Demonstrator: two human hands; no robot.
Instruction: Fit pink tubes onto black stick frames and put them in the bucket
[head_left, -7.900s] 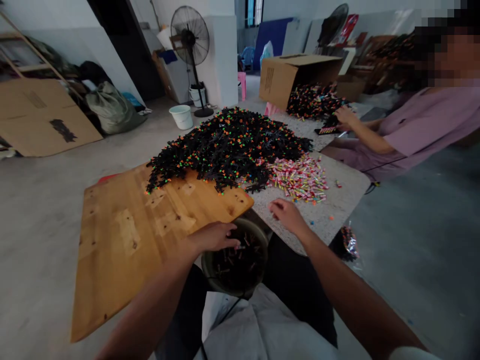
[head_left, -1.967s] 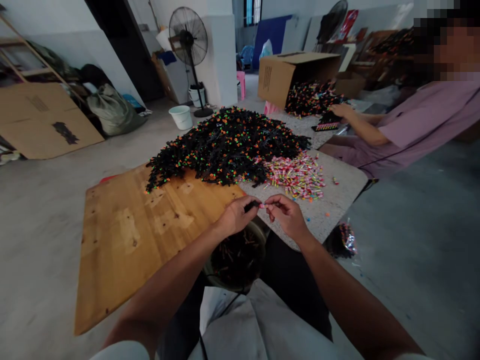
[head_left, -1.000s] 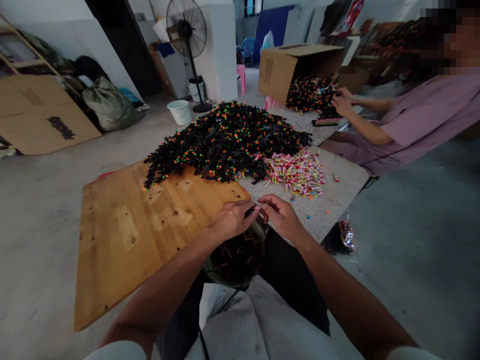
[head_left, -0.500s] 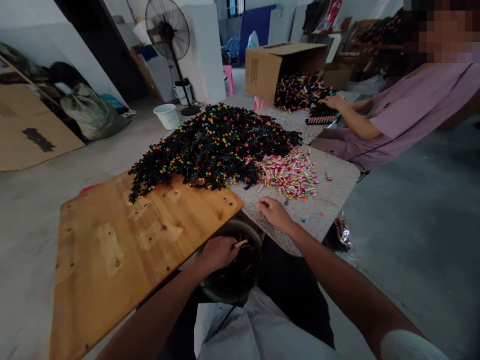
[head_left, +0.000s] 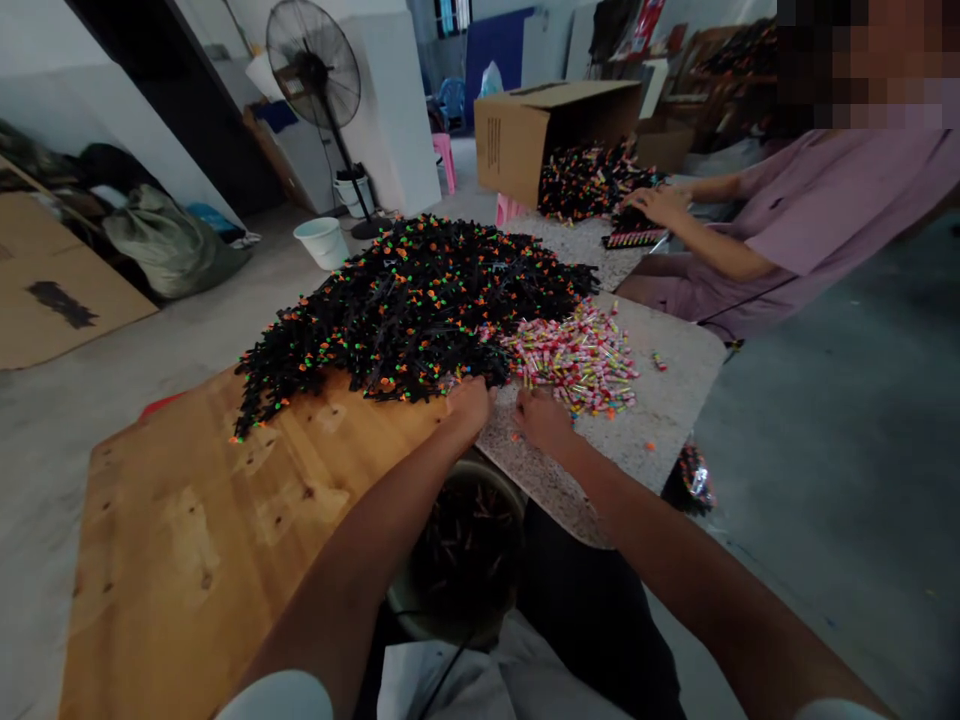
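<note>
My left hand (head_left: 469, 408) is at the near edge of a big heap of black plastic pieces with orange and green tips (head_left: 420, 300). Its fingers are curled, and whatever they hold is hidden. Just to the right, my right hand (head_left: 543, 420) bends its fingers at the near side of a pile of small pink, white and yellow pieces (head_left: 574, 355). I cannot make out what is between those fingertips. Below both hands, between my legs, stands a dark round bucket (head_left: 401, 590) with dark, thin pieces inside.
A wooden board (head_left: 247, 540) lies at left, beside a speckled stone-like tabletop (head_left: 675, 350). Across from me a person in a pink shirt (head_left: 787, 215) handles black pieces near an open cardboard box (head_left: 510, 150). A fan (head_left: 313, 70) and a white bucket (head_left: 321, 243) stand behind.
My left hand has risen from over the bucket, where it held a small pink-and-yellow piece, to the heap's edge. My right hand stays near the pink pile, fingers now bent downward.
</note>
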